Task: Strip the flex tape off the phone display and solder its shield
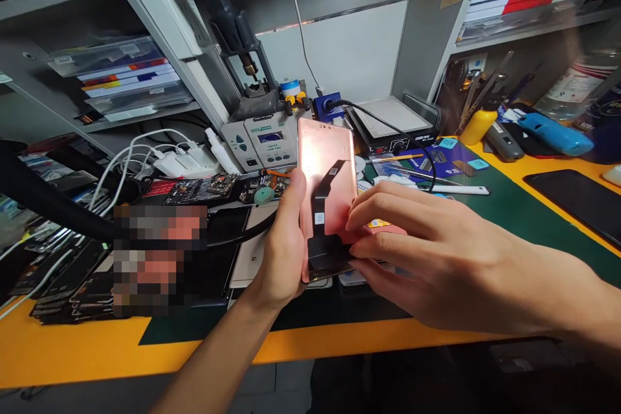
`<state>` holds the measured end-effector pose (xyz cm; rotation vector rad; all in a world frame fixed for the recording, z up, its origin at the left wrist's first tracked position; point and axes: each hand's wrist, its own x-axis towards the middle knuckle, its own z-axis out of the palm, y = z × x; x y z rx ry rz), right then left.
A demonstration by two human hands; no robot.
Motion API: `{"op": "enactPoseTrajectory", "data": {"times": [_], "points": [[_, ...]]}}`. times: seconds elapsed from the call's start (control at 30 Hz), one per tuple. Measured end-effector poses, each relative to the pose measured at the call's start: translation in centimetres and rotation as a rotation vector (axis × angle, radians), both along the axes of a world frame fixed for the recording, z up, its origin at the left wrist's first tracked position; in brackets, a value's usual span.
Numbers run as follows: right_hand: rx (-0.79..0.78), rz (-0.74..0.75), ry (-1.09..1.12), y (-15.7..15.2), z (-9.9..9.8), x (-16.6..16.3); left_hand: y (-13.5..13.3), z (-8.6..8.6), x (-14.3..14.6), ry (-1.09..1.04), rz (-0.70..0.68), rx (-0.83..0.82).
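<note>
A phone display panel [326, 142] is held up over the bench, its copper-coloured back facing me. A black flex cable [321, 197] with small white labels runs down that back to a dark strip at the bottom. Along the panel's left edge, my left hand [284, 246] is closed, with the thumb against the side. My right hand [427, 246] is at the lower right edge, its thumb and fingertips pinched together on the panel there. Exactly what those fingertips grip is partly hidden.
A soldering station [264, 139] and a flat heating plate [392, 118] stand behind. Stacked phone screens [72, 284] lie at the left, near a thick black hose [63, 207]. A dark phone [577, 197] rests at the right. Circuit boards [201, 187] sit behind my left hand.
</note>
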<state>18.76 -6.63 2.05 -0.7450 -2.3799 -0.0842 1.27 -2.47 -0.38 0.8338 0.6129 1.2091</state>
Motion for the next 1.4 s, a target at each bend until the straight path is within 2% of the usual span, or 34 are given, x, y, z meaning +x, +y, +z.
{"op": "enactPoseTrajectory", "data": {"times": [0.07,0.17,0.33,0.43,0.53,0.6,0.63,0.77,0.8,0.87,0.97,1.1,1.27,1.4], "points": [[-0.017,-0.007,-0.007,-0.1,0.2,0.1,0.0,0.2,0.0,-0.012,-0.059,0.018],[0.021,-0.009,-0.021,0.1,0.1,0.3,-0.1,0.4,-0.1,-0.027,-0.068,0.041],[0.105,-0.017,-0.035,0.5,-0.5,0.5,-0.2,0.7,-0.1,-0.003,0.026,0.06],[0.105,-0.01,-0.019,0.5,-0.5,0.5,-0.2,0.8,-0.2,0.021,0.074,0.076],[0.077,-0.069,0.055,0.0,-0.1,0.4,-0.3,0.8,-0.7,0.031,0.09,0.108],[-0.055,-0.131,0.226,-0.4,0.4,0.4,-0.4,1.0,-1.1,0.071,0.075,0.141],[-0.193,-0.16,0.324,-0.5,0.6,0.4,-0.5,1.1,-1.3,0.099,0.065,0.16],[-0.978,-0.228,0.546,-0.3,0.9,-0.3,-1.1,1.5,-1.5,0.141,0.12,0.253],[-1.13,-0.231,0.571,-0.1,0.9,-0.6,-1.2,1.5,-1.4,0.125,0.138,0.266],[-1.318,-0.217,0.64,0.4,0.6,-1.2,-1.4,1.5,-1.2,0.094,0.138,0.264],[-1.437,-0.192,0.743,0.9,0.3,-2.0,-1.5,1.4,-0.8,0.065,0.123,0.261],[-1.501,-0.25,0.802,1.0,0.2,-2.7,-1.6,1.2,-0.5,0.078,0.167,0.256],[-1.551,-0.249,0.858,1.1,0.2,-2.9,-1.8,1.3,-0.3,0.065,0.226,0.258],[-1.504,-0.215,0.921,0.9,0.1,-2.9,-1.9,1.6,-0.1,0.082,0.258,0.249]]}}
